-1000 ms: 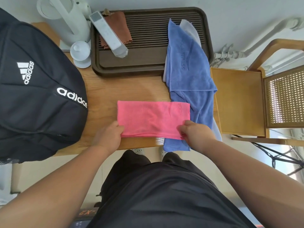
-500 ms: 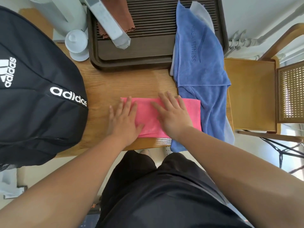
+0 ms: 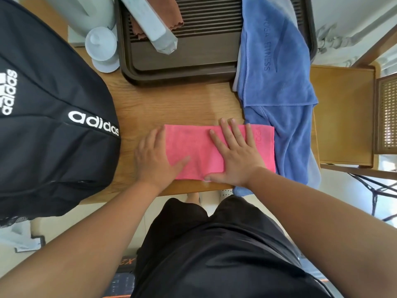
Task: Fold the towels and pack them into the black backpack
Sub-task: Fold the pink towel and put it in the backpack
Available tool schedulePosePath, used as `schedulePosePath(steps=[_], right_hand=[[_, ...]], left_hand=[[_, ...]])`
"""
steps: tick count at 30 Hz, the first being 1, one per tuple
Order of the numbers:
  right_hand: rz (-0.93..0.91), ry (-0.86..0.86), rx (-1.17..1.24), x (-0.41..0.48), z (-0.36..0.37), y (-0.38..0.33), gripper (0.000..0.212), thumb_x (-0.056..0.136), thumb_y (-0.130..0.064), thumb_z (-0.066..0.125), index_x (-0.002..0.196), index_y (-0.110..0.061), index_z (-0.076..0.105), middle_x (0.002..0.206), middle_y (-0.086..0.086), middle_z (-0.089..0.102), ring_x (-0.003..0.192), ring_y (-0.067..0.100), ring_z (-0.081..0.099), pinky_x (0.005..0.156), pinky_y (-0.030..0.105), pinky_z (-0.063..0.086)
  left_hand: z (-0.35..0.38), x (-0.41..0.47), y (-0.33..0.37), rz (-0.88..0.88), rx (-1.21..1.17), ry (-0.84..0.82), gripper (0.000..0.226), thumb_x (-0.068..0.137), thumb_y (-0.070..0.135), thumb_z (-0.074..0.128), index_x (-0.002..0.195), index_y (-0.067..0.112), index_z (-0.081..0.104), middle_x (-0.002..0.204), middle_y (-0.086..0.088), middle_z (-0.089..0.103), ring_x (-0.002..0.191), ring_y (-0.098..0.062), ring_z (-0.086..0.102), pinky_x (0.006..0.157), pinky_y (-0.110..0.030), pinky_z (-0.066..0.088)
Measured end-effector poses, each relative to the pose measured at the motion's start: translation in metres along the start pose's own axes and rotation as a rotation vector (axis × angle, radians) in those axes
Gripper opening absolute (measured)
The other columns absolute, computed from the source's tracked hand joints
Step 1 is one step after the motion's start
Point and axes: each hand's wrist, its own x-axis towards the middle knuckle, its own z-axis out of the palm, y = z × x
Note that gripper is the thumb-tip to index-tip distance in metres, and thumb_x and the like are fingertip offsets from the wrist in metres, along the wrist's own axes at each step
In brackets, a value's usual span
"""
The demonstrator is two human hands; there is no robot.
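Note:
A pink towel (image 3: 193,145), folded into a flat rectangle, lies on the wooden table (image 3: 171,104) near its front edge. My left hand (image 3: 153,160) rests flat at the towel's left end, fingers spread, thumb on the cloth. My right hand (image 3: 234,155) lies flat and spread on the towel's right half. A blue towel (image 3: 277,87) drapes from the tray over the table's right edge, with a pale grey towel (image 3: 313,175) showing beneath it. The black backpack (image 3: 47,125) stands at the left, touching the table.
A dark brown slatted tray (image 3: 193,61) at the back holds a grey box (image 3: 150,22) and a brown cloth (image 3: 169,18). A white kettle and lidded cup (image 3: 101,48) stand back left. A wooden chair (image 3: 343,115) is right of the table.
Both hands let go of the towel's front corners and came to lie flat on it. Since half a second ago, the left hand slid to the towel's left end and the right hand shifted right.

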Motion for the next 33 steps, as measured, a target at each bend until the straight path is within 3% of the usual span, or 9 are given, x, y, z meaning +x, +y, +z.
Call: schedulePosePath(steps=[4, 11, 14, 19, 22, 25, 27, 30, 33], right_hand=[[0.035, 0.064, 0.031, 0.004, -0.013, -0.023, 0.101, 0.088, -0.084, 0.017, 0.160, -0.017, -0.004, 0.166, 0.017, -0.012, 0.153, 0.037, -0.015, 0.120, 0.064, -0.006], [0.178, -0.011, 0.082, 0.010, 0.004, -0.037, 0.089, 0.095, -0.073, 0.012, 0.159, -0.016, -0.012, 0.166, 0.011, -0.020, 0.152, 0.032, -0.022, 0.120, 0.061, -0.008], [0.145, -0.021, 0.068, 0.011, 0.004, -0.035, 0.090, 0.094, -0.075, 0.009, 0.156, -0.016, -0.017, 0.165, 0.011, -0.022, 0.151, 0.032, -0.024, 0.120, 0.061, -0.008], [0.142, -0.068, 0.061, 0.009, 0.000, -0.034, 0.092, 0.092, -0.076, 0.007, 0.155, -0.017, -0.023, 0.164, 0.010, -0.028, 0.150, 0.032, -0.028, 0.119, 0.061, -0.009], [0.113, -0.107, 0.095, 0.008, -0.009, -0.029, 0.092, 0.093, -0.076, 0.010, 0.155, -0.018, -0.024, 0.163, 0.009, -0.030, 0.149, 0.030, -0.029, 0.121, 0.058, -0.011], [0.077, -0.044, 0.185, -0.004, -0.022, -0.018, 0.090, 0.095, -0.072, 0.019, 0.160, -0.016, -0.008, 0.167, 0.009, -0.018, 0.153, 0.029, -0.020, 0.124, 0.051, -0.007], [0.088, 0.077, 0.290, -0.018, -0.030, -0.008, 0.084, 0.095, -0.069, 0.026, 0.160, -0.017, 0.019, 0.168, 0.012, 0.009, 0.154, 0.032, 0.006, 0.123, 0.050, 0.010], [0.141, 0.254, 0.406, -0.039, -0.035, 0.011, 0.067, 0.091, -0.063, 0.038, 0.140, -0.021, 0.056, 0.139, 0.007, 0.053, 0.125, 0.033, 0.049, 0.104, 0.050, 0.040], [0.252, 0.280, 0.694, -0.058, -0.040, 0.033, 0.037, 0.095, -0.046, 0.058, 0.120, -0.023, 0.069, 0.119, -0.003, 0.061, 0.105, 0.020, 0.058, 0.093, 0.040, 0.047]], left_hand=[[0.000, 0.009, 0.008, -0.265, -0.168, 0.062, 0.070, 0.078, 0.050, 0.076, 0.133, 0.014, 0.053, 0.129, -0.008, 0.052, 0.122, -0.030, 0.050, 0.104, -0.047, 0.044], [0.000, 0.027, 0.025, -0.419, -0.191, -0.037, 0.039, 0.075, 0.037, 0.080, 0.103, 0.014, 0.067, 0.114, -0.006, 0.060, 0.109, -0.028, 0.058, 0.090, -0.039, 0.049], [-0.001, 0.031, 0.028, -0.531, -0.352, -0.071, 0.011, 0.071, 0.020, 0.072, 0.080, 0.016, 0.066, 0.090, -0.004, 0.068, 0.087, -0.029, 0.067, 0.073, -0.039, 0.058], [-0.010, 0.030, 0.030, -0.784, -0.738, -0.096, 0.035, 0.065, 0.003, 0.079, 0.096, 0.009, 0.065, 0.095, -0.010, 0.070, 0.083, -0.027, 0.068, 0.075, -0.045, 0.061], [-0.024, 0.024, 0.034, -0.797, -0.912, -0.188, 0.028, 0.074, -0.004, 0.075, 0.099, 0.006, 0.068, 0.100, -0.015, 0.073, 0.088, -0.028, 0.070, 0.076, -0.041, 0.060], [-0.043, 0.012, 0.049, -0.641, -0.987, -0.184, 0.029, 0.080, -0.007, 0.071, 0.104, 0.009, 0.067, 0.103, -0.012, 0.072, 0.092, -0.027, 0.070, 0.080, -0.041, 0.058], [-0.053, 0.003, 0.066, -0.522, -0.961, -0.144, 0.034, 0.082, -0.006, 0.070, 0.110, 0.013, 0.064, 0.104, -0.007, 0.068, 0.093, -0.023, 0.068, 0.078, -0.039, 0.057], [-0.055, -0.008, 0.097, -0.385, -0.927, -0.077, 0.033, 0.082, -0.006, 0.070, 0.103, 0.019, 0.063, 0.101, -0.005, 0.067, 0.088, -0.018, 0.065, 0.076, -0.036, 0.056], [-0.038, -0.011, 0.128, -0.263, -0.869, -0.045, 0.035, 0.078, -0.004, 0.072, 0.101, 0.021, 0.065, 0.093, -0.004, 0.067, 0.078, -0.015, 0.062, 0.067, -0.032, 0.052]])
